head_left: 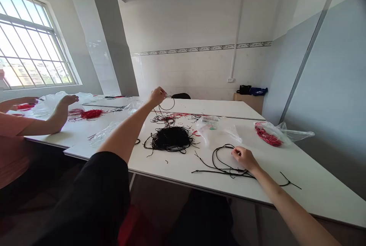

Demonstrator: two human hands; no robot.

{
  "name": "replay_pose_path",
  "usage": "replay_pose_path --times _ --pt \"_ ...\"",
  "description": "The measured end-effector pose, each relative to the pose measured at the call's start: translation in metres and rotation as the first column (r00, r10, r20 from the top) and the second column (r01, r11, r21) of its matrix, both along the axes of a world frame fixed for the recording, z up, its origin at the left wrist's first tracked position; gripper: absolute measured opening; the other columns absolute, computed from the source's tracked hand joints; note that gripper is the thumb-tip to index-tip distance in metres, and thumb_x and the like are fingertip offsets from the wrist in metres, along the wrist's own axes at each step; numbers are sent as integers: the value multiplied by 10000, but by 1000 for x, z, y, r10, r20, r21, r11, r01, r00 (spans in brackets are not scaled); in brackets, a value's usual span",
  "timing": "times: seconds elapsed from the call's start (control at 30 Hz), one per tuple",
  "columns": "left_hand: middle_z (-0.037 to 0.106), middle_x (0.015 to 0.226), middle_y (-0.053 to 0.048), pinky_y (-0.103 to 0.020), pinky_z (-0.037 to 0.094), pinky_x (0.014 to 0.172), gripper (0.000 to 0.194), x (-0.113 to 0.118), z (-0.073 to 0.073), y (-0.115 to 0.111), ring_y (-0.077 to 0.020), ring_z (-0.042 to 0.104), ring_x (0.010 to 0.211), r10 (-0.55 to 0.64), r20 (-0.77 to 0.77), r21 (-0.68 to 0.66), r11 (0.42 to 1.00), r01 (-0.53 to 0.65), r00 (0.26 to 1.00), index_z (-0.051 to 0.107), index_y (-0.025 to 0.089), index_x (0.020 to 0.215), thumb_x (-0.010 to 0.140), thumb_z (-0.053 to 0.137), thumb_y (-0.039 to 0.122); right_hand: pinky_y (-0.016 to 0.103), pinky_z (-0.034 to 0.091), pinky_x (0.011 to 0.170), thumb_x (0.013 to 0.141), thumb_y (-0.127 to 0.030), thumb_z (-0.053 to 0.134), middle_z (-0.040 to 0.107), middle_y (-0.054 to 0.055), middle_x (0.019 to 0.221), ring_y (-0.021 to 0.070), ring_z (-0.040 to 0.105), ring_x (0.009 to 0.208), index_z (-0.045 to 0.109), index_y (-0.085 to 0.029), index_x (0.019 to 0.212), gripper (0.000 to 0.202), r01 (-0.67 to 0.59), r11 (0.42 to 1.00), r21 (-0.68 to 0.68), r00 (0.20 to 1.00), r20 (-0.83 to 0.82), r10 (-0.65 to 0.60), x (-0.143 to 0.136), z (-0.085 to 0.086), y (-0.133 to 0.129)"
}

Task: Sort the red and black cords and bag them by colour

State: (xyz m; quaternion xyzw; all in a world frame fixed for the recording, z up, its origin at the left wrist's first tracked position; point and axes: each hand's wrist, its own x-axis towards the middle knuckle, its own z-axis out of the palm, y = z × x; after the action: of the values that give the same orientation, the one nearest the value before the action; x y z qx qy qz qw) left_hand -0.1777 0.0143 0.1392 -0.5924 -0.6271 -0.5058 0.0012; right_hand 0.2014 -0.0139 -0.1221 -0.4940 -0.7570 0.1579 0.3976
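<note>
My left hand [158, 96] is raised over the far part of the table, its fingers pinched on a thin black cord [174, 105] that hangs in a loop. Beneath it lies a loose tangle of black and red cords [168, 118]. Nearer to me is a thick heap of black cords [172, 138]. My right hand [244, 158] is low over the table with its fingers curled closed. Several long black cords [215, 171] lie in loops beside and under it; one reaches its fingertips, but what the fingers grip is hidden.
A clear plastic bag [214, 126] lies beyond my right hand, and a bag of red cords [267, 133] is farther right. At left, another person's arm [54, 118] is near a red cord pile [91, 114]. The white table's front edge [171, 180] runs before me.
</note>
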Motion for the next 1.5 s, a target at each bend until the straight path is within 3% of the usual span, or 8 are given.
replay_pose_path --times 0.2,0.4,0.5,0.6,0.7,0.97,1.13,1.5 --pt "571 667 -29 -250 394 520 43 22 3 -4 -83 505 509 -165 133 81 984 156 977 459 176 747 746 494 151 267 369 592 718 -335 472 556 14 608 159 489 580 513 -195 568 209 -14 1000 7 996 -91 14 -2 0 -2" --pt "570 679 -14 -253 450 553 81 99 -8 -7 -63 519 496 -525 255 135 851 507 812 460 177 794 784 490 252 323 392 773 775 -445 456 599 73 836 208 529 830 563 -181 743 286 -11 996 84 961 -276 34 -5 31 -8" --pt "566 675 -7 -265 476 604 137 150 -31 -15 -66 540 536 -677 325 152 727 670 660 461 176 795 790 486 311 308 439 722 838 -532 317 614 89 904 195 564 832 575 -175 869 442 -91 993 75 930 -351 111 -8 67 -3" --pt "557 682 6 -263 474 622 183 192 -66 -20 -69 550 566 -780 566 229 461 858 268 458 178 793 757 547 334 299 474 654 847 -594 163 622 98 917 180 600 785 552 -171 1016 599 -302 953 13 837 -474 272 -11 100 7" --pt "565 710 7 -237 464 646 208 215 -108 -13 -57 549 590 -714 683 257 432 865 154 471 176 796 733 586 338 283 462 548 788 -590 394 611 64 763 151 577 609 565 -164 967 493 -529 847 -54 643 -677 358 -9 110 14" --pt "602 831 -45 -282 472 693 293 230 -196 8 -92 594 646 -598 773 117 461 880 211 504 154 890 713 623 356 210 380 449 724 -367 609 522 -24 558 76 475 467 573 -155 768 220 -349 932 -94 648 -743 168 7 68 24" --pt "573 859 -59 -256 456 645 325 237 -198 -3 -90 564 661 -639 748 47 320 946 179 543 138 853 795 480 451 228 432 497 705 -387 631 569 -12 621 83 509 511 591 -165 816 251 -274 958 -88 681 -721 128 7 67 28" --pt "529 651 -4 -211 381 514 237 234 -198 -2 -68 459 541 -721 543 -3 511 860 430 530 173 761 765 535 410 251 451 554 736 -462 588 593 23 627 106 529 556 571 -154 686 313 -206 978 -33 772 -620 142 8 68 25"
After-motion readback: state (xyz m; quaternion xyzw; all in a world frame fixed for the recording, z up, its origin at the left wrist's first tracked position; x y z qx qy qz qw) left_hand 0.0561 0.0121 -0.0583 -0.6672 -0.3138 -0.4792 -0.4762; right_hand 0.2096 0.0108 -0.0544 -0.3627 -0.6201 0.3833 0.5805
